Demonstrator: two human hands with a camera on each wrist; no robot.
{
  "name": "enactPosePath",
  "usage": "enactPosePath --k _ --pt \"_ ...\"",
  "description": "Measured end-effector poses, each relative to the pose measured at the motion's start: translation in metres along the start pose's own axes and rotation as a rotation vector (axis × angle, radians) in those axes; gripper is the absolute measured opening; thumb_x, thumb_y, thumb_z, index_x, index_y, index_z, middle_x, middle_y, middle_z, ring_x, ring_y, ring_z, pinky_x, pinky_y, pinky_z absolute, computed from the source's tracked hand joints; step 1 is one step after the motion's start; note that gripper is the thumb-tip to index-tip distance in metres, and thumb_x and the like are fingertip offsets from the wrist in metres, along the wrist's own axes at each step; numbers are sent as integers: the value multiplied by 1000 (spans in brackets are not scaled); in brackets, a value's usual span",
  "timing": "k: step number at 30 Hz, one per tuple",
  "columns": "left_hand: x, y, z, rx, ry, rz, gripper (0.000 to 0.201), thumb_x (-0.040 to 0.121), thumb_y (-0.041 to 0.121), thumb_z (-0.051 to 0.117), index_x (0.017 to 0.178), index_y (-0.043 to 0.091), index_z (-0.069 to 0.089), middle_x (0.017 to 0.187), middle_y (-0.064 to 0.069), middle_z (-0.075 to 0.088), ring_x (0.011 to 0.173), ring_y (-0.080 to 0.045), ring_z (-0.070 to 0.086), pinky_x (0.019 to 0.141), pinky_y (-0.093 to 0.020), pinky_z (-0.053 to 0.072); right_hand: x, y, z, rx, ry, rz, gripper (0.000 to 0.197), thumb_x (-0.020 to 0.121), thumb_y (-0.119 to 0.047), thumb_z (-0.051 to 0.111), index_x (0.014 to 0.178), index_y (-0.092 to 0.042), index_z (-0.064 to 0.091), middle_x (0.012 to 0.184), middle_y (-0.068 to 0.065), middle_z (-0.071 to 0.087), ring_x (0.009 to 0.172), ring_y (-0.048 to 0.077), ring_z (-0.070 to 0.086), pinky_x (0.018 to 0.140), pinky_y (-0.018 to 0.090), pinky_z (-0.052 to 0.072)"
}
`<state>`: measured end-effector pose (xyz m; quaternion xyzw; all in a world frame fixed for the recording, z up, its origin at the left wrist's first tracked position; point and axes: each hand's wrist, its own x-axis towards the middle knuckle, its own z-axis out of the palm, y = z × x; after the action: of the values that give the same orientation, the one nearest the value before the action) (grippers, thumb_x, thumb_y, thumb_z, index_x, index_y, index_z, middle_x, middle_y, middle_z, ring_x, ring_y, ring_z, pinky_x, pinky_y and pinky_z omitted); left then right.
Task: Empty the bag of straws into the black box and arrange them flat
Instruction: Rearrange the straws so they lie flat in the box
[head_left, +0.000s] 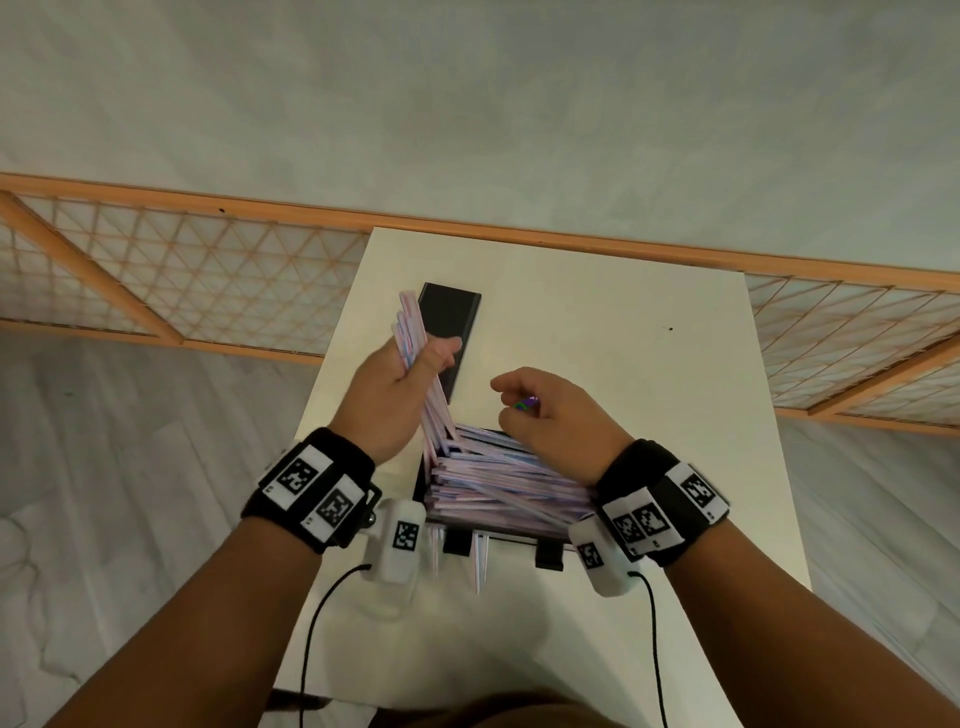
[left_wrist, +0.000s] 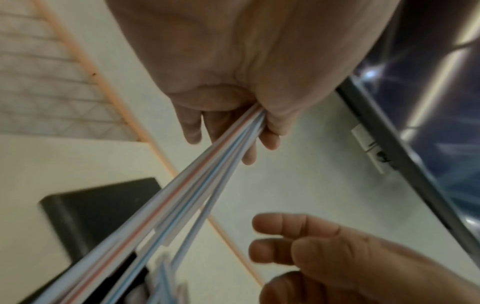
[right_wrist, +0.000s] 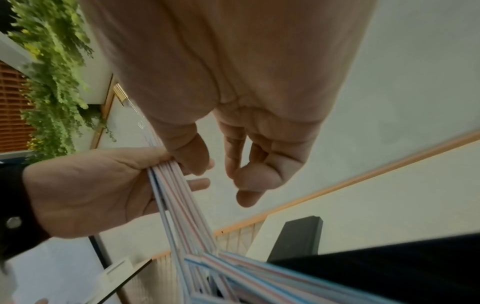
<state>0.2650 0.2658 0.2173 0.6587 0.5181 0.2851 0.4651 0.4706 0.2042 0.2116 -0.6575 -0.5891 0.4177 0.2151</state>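
Note:
A black box (head_left: 422, 486) stands on the white table close to me, heaped with paper-wrapped straws (head_left: 498, 478) that lie mostly crosswise. My left hand (head_left: 415, 364) grips a bundle of straws (head_left: 410, 322) steeply tilted, with their lower ends down in the box's left end. The left wrist view shows the bundle (left_wrist: 207, 174) running through the curled fingers (left_wrist: 192, 127). My right hand (head_left: 519, 405) hovers over the pile beside the bundle. Its fingers (right_wrist: 233, 164) are loosely curled and hold nothing. The box's dark wall (right_wrist: 389, 267) fills the lower right of the right wrist view.
A flat black lid (head_left: 452, 322) lies on the table (head_left: 623, 364) beyond the left hand. A few straws (head_left: 479, 564) poke out onto the table at the box's near side. A wooden lattice screen (head_left: 182, 270) lies on the floor behind the table.

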Motion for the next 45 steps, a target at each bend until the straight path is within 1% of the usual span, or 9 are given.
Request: enactPosePath --k 9,13,18,21,26,31,35,39,45 --pt "-28 68 -21 88 41 287 35 107 36 45 127 22 71 103 20 67 105 5 62 84 -5 43 -22 -17 -19 86 19 -124 55 90 -47 74 140 -38 54 130 -16 56 68 1 56 75 20 49" --pt "-43 81 -5 -154 50 311 31 110 25 44 114 13 72 114 7 75 112 -7 68 96 -21 51 -32 -28 -17 138 -32 -192 68 83 -46 82 143 -35 52 111 -25 57 73 -10 56 70 9 41" --pt "-41 56 31 -841 12 -129 29 107 30 47 109 2 58 125 -11 73 123 -25 67 106 -42 53 -35 -20 -4 -361 36 -239 19 97 -38 63 98 -27 48 81 -10 52 69 15 51 62 30 38" --pt "-41 30 36 -936 87 -306 40 85 32 72 115 7 62 123 -12 74 120 -25 68 103 -42 54 -34 6 -1 -631 -5 -110 6 99 -25 49 105 -23 47 94 -1 61 77 27 56 65 33 40" --pt "-46 -8 37 -644 252 -453 32 94 21 74 122 12 62 103 -7 79 97 -16 76 82 -29 60 -28 46 3 -789 -131 26 21 98 -22 46 118 -24 53 117 4 65 101 30 66 74 35 47" --pt "-57 -40 38 -293 180 -340 16 103 31 58 113 32 71 111 8 75 110 -10 69 105 -42 54 -28 62 11 -720 -154 44 36 94 -38 58 125 -21 50 122 4 58 103 31 65 80 36 48" --pt "-68 -44 37 -84 80 -134 29 110 29 43 134 37 57 136 22 60 127 14 50 106 -6 37 -29 68 23 -706 -137 43 40 97 -46 55 127 -20 50 123 4 55 100 31 65 81 39 54" --pt "-70 -53 31 21 -25 -87 45 109 39 38 152 28 46 146 23 51 130 24 40 103 3 28 -32 77 25 -730 -109 76 33 99 -45 49 122 -22 53 120 3 59 98 29 66 79 38 56" --pt "-56 -70 17 50 98 -112 31 109 30 46 138 28 59 134 19 64 125 2 59 112 -27 44 -37 76 16 -751 -61 76 33 94 -43 53 124 -28 54 118 -1 61 99 25 67 77 36 55"
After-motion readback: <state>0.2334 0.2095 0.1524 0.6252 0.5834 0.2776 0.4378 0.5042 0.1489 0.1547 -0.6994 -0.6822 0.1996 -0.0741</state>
